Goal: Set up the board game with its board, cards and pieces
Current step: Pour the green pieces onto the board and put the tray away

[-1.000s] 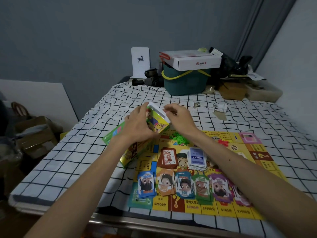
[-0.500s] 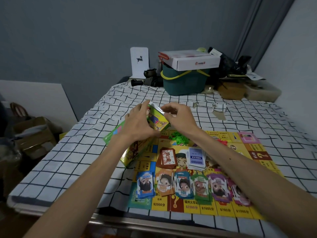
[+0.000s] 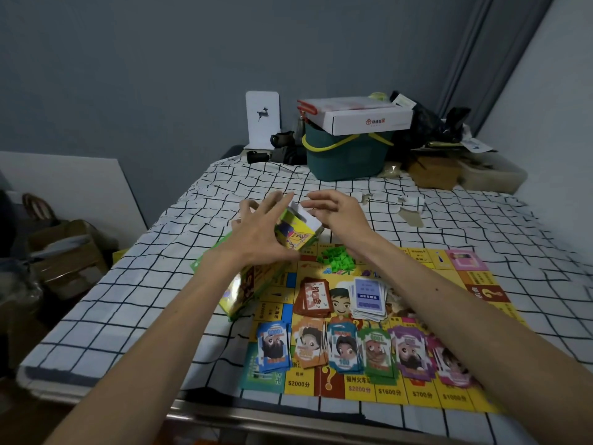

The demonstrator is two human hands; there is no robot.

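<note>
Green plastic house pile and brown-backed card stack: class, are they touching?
Apart. Head view shows yellow board between green house pile and brown-backed card stack.

one game board bears six stacks of paper money: blue stack, orange stack, teal stack, green stack, purple stack and pink stack. it also carries two card decks, a red deck and a blue deck, and one heap of green pieces, too small and blurred to count. there is one game box, two hands, left hand and right hand, one green basket, one white carton and one white panel.
</note>
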